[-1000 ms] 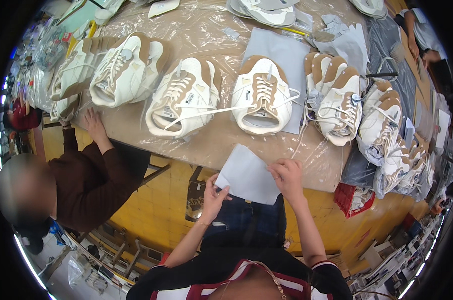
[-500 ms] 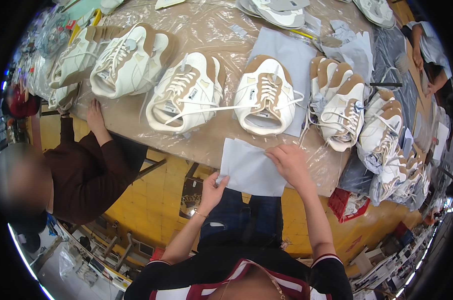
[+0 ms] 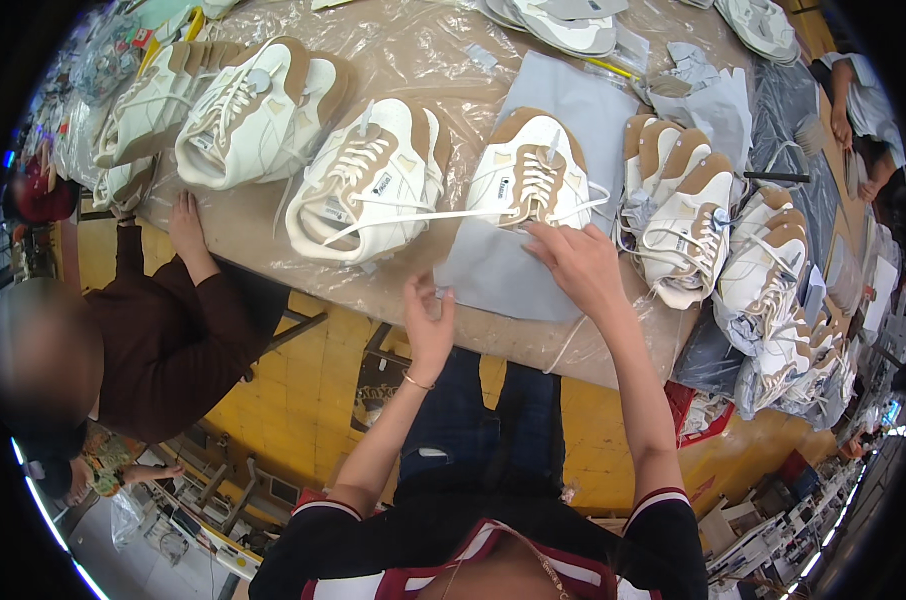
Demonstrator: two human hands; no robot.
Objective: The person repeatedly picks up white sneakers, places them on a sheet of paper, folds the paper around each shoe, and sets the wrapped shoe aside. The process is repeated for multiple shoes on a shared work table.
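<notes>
A thin grey sheet (image 3: 503, 275), like paper or soft cloth, lies at the table's near edge and covers the opening of a white and tan shoe upper (image 3: 535, 165). My right hand (image 3: 578, 262) pinches the sheet's upper edge, right against the shoe's laces. Beside the sheet's left edge, my left hand (image 3: 430, 322) is open with fingers apart, slightly blurred, holding nothing. Another laced shoe upper (image 3: 368, 190) lies just to the left, with a loose white lace stretching toward the middle shoe. Beneath the middle shoe is a larger grey sheet (image 3: 573, 95).
Plastic film covers the brown table (image 3: 413, 60). Stacked shoe uppers (image 3: 678, 235) line the right side, with crumpled grey paper (image 3: 703, 105) behind them. More uppers (image 3: 243, 110) stand at left, near a seated person in a brown sleeve (image 3: 188, 335). A red crate (image 3: 708, 420) sits below right.
The grey sheet has moved up and away from my body, from in front of the shoe to over its opening. My left hand has let go of it; my right hand moved up with it.
</notes>
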